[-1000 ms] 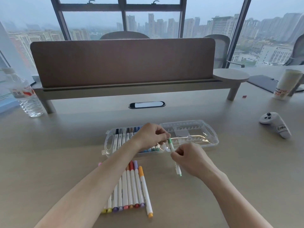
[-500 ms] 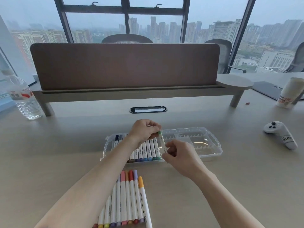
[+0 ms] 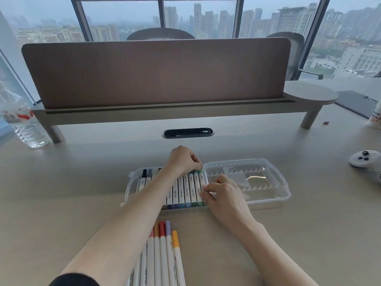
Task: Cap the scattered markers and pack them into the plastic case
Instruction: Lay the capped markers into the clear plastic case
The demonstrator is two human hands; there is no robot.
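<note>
- One more marker has gone in: a second ago we held the green marker [image 3: 200, 187] in the air over the worktop, and now it lies in the plastic case [image 3: 285, 189] as the rightmost of the packed row, hard against the blue-green ones beside it.
- Our left hand [image 3: 182, 161] has its fingers curled down over the far, capped ends of the row, the fingertips pressing at the green marker's top; as a grip it is narrow and pressing, not carrying.
- Our right hand [image 3: 221, 195] pinches at the near end of that same marker with thumb and forefinger, seating it into its slot.
- We judge that this half of the case is now filled on its right side, though our left forearm hides the middle of the row, so we cannot say whether every slot is taken.
- Five or more loose markers [image 3: 162, 254] lie side by side on the worktop [image 3: 61, 203] just near of the case, caps on at their far ends, so packing is well along but not finished; we think they must go into the open clear half on the right, which holds no markers.
- Beyond the case we see a cable slot [image 3: 188, 133] in the worktop, a raised shelf with a brown divider panel [image 3: 156, 73], and a water bottle [image 3: 22, 120] at far left.
- At far right lies a white controller [image 3: 366, 159]; behind everything, chairs and tall windows face a hazy city.
</note>
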